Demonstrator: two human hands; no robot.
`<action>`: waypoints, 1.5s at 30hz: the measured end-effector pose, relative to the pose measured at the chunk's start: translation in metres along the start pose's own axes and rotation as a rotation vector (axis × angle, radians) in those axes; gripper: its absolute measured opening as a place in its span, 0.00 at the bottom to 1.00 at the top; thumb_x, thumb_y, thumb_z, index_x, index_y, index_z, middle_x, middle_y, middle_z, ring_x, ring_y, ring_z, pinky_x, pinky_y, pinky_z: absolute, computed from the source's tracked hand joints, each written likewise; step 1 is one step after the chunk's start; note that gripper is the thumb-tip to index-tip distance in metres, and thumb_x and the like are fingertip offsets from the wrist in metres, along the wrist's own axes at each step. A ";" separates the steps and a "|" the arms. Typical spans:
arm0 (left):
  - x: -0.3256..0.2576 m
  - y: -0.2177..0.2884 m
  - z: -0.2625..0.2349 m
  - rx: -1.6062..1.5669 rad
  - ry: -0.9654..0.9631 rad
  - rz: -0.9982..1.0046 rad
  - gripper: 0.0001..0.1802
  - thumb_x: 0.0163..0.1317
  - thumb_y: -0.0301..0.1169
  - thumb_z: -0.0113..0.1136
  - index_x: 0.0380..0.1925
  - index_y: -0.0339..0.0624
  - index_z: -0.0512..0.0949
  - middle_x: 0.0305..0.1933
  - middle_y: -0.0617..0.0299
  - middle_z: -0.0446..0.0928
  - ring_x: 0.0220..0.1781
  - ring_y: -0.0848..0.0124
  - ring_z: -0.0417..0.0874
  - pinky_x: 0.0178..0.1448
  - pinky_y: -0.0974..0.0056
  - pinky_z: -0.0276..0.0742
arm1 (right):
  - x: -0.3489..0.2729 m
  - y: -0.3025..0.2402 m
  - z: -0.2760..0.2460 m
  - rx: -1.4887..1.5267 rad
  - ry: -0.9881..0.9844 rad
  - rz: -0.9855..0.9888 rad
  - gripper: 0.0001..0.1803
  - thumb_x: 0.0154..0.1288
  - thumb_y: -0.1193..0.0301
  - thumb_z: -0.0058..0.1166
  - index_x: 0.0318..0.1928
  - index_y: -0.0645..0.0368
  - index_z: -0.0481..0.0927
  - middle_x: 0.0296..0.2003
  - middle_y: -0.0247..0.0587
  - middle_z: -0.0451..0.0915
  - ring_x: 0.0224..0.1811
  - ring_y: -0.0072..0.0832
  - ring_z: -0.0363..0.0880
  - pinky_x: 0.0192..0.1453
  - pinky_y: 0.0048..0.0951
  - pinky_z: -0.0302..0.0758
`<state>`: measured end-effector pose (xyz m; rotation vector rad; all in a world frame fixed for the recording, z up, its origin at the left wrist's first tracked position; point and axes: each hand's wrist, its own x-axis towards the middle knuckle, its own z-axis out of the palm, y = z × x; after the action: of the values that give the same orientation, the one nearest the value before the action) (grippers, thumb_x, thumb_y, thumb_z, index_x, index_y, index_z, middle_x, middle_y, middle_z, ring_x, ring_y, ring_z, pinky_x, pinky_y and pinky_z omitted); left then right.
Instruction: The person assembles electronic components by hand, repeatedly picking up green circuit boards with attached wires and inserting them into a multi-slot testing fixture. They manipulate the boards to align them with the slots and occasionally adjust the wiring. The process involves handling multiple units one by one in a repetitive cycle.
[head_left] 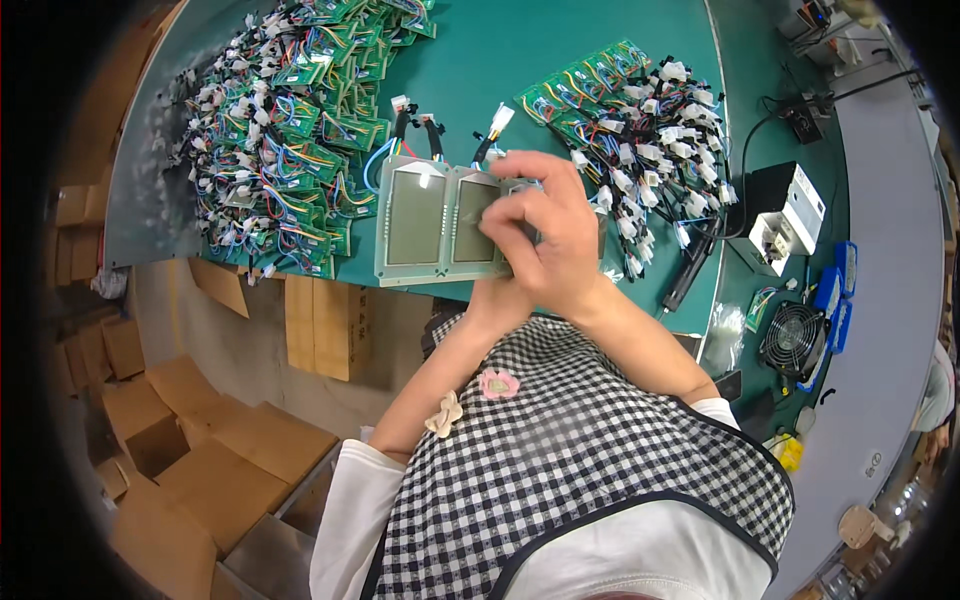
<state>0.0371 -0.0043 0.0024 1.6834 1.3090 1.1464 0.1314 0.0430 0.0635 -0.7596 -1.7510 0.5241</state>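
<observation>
A green circuit board panel point(412, 272) with grey display screens is held up at the table's front edge, its screens facing me. Black-sleeved cables with white plugs point(502, 118) stick out behind its upper edge. My left hand point(503, 298) comes up under the panel's lower right end and holds it there; its fingers are mostly hidden behind the right hand. Over the panel's right part, my right hand point(556, 232) is closed, thumb and fingers bent together near a screen. Whatever is between those fingertips is too small to make out.
Many wired circuit boards point(300, 170) are heaped at the left on the green table point(470, 50). More boards with white connectors point(650, 140) lie at the right. Beyond them are a black electric screwdriver point(690, 268), a black-and-white box point(780, 220) and a fan point(795, 335). Cardboard boxes point(215, 460) stand lower left.
</observation>
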 end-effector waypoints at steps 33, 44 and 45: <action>0.006 0.022 0.007 -0.082 0.094 -0.010 0.12 0.56 0.28 0.56 0.39 0.35 0.73 0.35 0.59 0.75 0.35 0.70 0.75 0.39 0.65 0.72 | 0.015 -0.012 0.035 -0.116 -0.005 -0.140 0.13 0.45 0.76 0.59 0.35 0.56 0.79 0.45 0.41 0.76 0.49 0.40 0.72 0.55 0.42 0.63; 0.029 0.002 -0.034 -0.298 0.244 -0.326 0.11 0.57 0.29 0.55 0.37 0.32 0.74 0.33 0.60 0.75 0.34 0.71 0.75 0.39 0.66 0.71 | -0.148 0.068 -0.061 -0.344 -0.553 0.938 0.06 0.45 0.73 0.58 0.25 0.61 0.76 0.23 0.48 0.78 0.27 0.44 0.78 0.31 0.36 0.74; 0.035 0.015 -0.041 -0.256 0.210 -0.364 0.10 0.57 0.28 0.55 0.36 0.32 0.74 0.33 0.60 0.75 0.34 0.72 0.75 0.39 0.66 0.71 | -0.194 0.089 -0.064 -0.548 -0.585 0.887 0.09 0.43 0.71 0.60 0.24 0.60 0.74 0.26 0.50 0.78 0.28 0.48 0.76 0.32 0.41 0.73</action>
<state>0.0078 0.0266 0.0388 1.1105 1.4538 1.2303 0.2499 -0.0361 -0.1078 -1.9642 -2.0570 0.9290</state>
